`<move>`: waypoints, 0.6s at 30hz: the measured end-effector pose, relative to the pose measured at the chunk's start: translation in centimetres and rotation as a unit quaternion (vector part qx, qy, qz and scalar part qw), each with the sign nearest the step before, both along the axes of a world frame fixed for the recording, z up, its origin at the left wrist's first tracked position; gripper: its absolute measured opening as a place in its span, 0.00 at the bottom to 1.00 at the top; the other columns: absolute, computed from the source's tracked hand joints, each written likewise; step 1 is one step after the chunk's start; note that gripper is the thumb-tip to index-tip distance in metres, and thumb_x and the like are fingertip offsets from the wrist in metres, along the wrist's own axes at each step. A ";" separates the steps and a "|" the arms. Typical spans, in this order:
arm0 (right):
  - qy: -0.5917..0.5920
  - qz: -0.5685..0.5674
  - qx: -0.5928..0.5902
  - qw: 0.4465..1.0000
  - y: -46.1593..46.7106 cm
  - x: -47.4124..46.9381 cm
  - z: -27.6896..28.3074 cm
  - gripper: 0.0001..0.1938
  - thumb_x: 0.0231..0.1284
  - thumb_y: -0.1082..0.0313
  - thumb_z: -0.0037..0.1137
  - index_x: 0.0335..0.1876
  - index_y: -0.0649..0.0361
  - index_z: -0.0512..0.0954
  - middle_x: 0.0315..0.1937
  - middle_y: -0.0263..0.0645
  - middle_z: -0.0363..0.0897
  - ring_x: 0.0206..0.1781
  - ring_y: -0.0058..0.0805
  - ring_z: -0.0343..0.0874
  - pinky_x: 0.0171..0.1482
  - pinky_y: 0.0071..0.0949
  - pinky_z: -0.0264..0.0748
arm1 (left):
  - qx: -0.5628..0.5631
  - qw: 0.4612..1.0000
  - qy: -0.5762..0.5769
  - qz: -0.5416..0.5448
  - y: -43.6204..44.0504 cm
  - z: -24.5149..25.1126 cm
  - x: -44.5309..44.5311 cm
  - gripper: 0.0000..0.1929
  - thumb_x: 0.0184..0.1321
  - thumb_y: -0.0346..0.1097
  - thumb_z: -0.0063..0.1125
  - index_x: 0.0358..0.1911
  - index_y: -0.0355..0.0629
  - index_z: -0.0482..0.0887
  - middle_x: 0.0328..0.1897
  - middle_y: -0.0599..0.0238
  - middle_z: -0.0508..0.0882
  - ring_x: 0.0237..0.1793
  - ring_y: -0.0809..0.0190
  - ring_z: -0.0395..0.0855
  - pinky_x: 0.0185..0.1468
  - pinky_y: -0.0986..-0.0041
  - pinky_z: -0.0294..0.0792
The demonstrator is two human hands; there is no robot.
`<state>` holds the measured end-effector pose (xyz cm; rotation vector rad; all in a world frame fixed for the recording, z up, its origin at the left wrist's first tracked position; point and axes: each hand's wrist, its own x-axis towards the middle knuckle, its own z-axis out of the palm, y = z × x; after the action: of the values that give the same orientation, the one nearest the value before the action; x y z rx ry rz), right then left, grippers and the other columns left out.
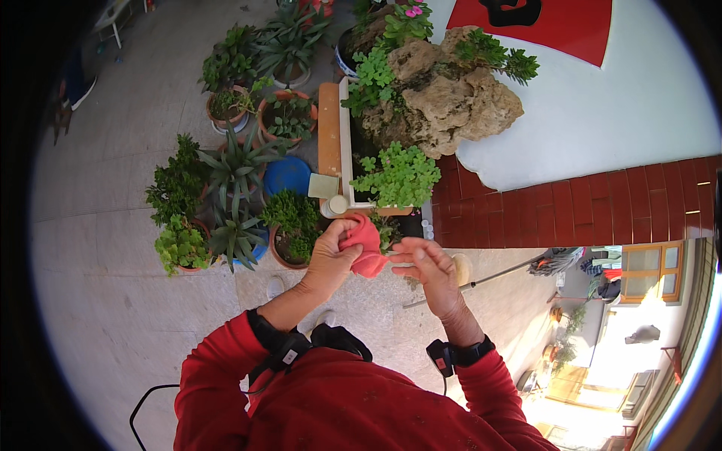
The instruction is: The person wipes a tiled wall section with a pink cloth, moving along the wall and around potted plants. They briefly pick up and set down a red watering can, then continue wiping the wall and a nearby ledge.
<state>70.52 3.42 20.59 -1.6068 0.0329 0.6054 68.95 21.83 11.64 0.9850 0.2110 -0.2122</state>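
My left hand (333, 256) holds a folded red cloth (366, 248) between thumb and fingers, in front of my body. To the right of the cloth is my right hand (431, 268), its fingers spread and pointing at the cloth's right edge; whether a fingertip touches it I cannot tell. Just beyond the cloth, a pale lidded jar (335, 206) stands at the corner of a planter with a white rim (345, 152). Clover-like green leaves (400, 175) hang over that rim beside a large rough rock (451, 101).
Several potted plants, among them a spiky one (237, 163), crowd the floor at left around a blue lid (286, 176). A red-tiled ledge (553, 208) runs along the wall at right. A pole (491, 277) crosses the floor below it. Part of a person's leg (76, 84) shows at far left.
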 end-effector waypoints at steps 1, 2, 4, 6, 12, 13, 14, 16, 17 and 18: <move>0.027 -0.074 0.061 0.995 -0.6 0.3 -0.4 0.24 0.74 0.52 0.43 0.64 0.62 0.67 0.60 0.44 0.73 0.60 0.34 0.75 0.61 0.38 0.73 | 0.105 0.990 -0.089 -0.005 -0.4 0.6 0.2 0.15 0.60 0.18 0.51 0.50 0.40 0.75 0.46 0.64 0.82 0.48 0.68 0.81 0.53 0.74 0.74; 0.073 -0.176 0.099 0.977 -1.2 0.4 -1.0 0.26 0.74 0.49 0.40 0.67 0.63 0.65 0.62 0.44 0.71 0.63 0.35 0.73 0.64 0.41 0.71 | 0.215 0.960 -0.178 -0.007 -0.8 1.2 0.3 0.16 0.59 0.17 0.51 0.50 0.40 0.74 0.45 0.64 0.82 0.48 0.68 0.80 0.54 0.74 0.73; 0.102 -0.134 0.246 0.954 -1.7 0.1 -2.8 0.33 0.74 0.42 0.32 0.70 0.63 0.59 0.64 0.47 0.69 0.67 0.37 0.69 0.68 0.43 0.65 | 0.274 0.896 -0.344 -0.060 -1.7 2.6 0.3 0.19 0.51 0.19 0.55 0.48 0.39 0.75 0.44 0.56 0.81 0.46 0.52 0.82 0.50 0.69 0.73; 0.162 -0.119 0.384 0.901 -2.0 -0.8 -4.9 0.34 0.73 0.40 0.32 0.70 0.62 0.60 0.64 0.48 0.69 0.66 0.38 0.70 0.68 0.42 0.66 | 0.354 0.826 -0.408 -0.163 -2.5 3.7 -0.1 0.16 0.51 0.24 0.59 0.46 0.40 0.76 0.40 0.55 0.79 0.44 0.46 0.80 0.47 0.63 0.72; 0.266 -0.135 0.531 0.793 -2.0 -4.0 -11.9 0.20 0.74 0.50 0.40 0.57 0.58 0.72 0.54 0.43 0.78 0.57 0.35 0.77 0.61 0.40 0.73 | 0.377 0.800 -0.319 -0.340 -2.4 4.1 -0.9 0.19 0.56 0.39 0.61 0.48 0.39 0.76 0.44 0.50 0.80 0.46 0.46 0.80 0.48 0.58 0.71; 0.265 -0.132 0.539 0.789 -2.4 -3.9 -12.6 0.19 0.74 0.52 0.41 0.56 0.58 0.73 0.53 0.43 0.78 0.56 0.35 0.77 0.61 0.40 0.73 | 0.360 0.819 -0.328 -0.302 -2.1 3.9 -0.9 0.20 0.55 0.40 0.61 0.49 0.39 0.76 0.46 0.49 0.80 0.47 0.45 0.80 0.48 0.57 0.71; 0.245 -0.225 0.375 0.865 -3.8 -3.6 -12.7 0.17 0.75 0.54 0.41 0.55 0.57 0.73 0.51 0.41 0.78 0.56 0.37 0.77 0.60 0.43 0.73 | 0.349 0.831 -0.335 -0.274 -1.8 3.6 -0.8 0.21 0.55 0.40 0.62 0.50 0.38 0.75 0.47 0.49 0.81 0.47 0.44 0.80 0.49 0.57 0.72; 0.276 -0.266 0.298 0.874 -7.8 -0.6 -11.8 0.15 0.75 0.55 0.40 0.52 0.56 0.74 0.50 0.40 0.79 0.56 0.38 0.76 0.61 0.47 0.72 | 0.370 0.843 -0.346 -0.183 -0.7 2.8 -0.2 0.24 0.57 0.40 0.61 0.54 0.36 0.73 0.52 0.45 0.79 0.52 0.42 0.78 0.54 0.59 0.71; 0.243 -0.332 0.267 0.871 -10.5 1.4 -10.6 0.15 0.75 0.55 0.40 0.51 0.56 0.73 0.50 0.40 0.79 0.55 0.38 0.76 0.61 0.48 0.72 | 0.375 0.852 -0.323 -0.171 0.0 2.3 -0.2 0.23 0.57 0.39 0.61 0.54 0.36 0.73 0.52 0.45 0.79 0.52 0.42 0.79 0.55 0.59 0.71; 0.204 -0.392 0.243 0.863 -13.6 3.7 -8.7 0.15 0.75 0.55 0.39 0.50 0.57 0.73 0.50 0.39 0.79 0.55 0.39 0.76 0.61 0.49 0.72 | 0.380 0.859 -0.311 -0.144 0.8 1.8 0.2 0.23 0.58 0.38 0.61 0.54 0.35 0.73 0.53 0.44 0.79 0.52 0.42 0.79 0.55 0.60 0.71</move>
<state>74.24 -10.19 11.94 -0.8307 0.7591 0.2586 69.11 22.68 13.41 1.8232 -0.4959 -0.0641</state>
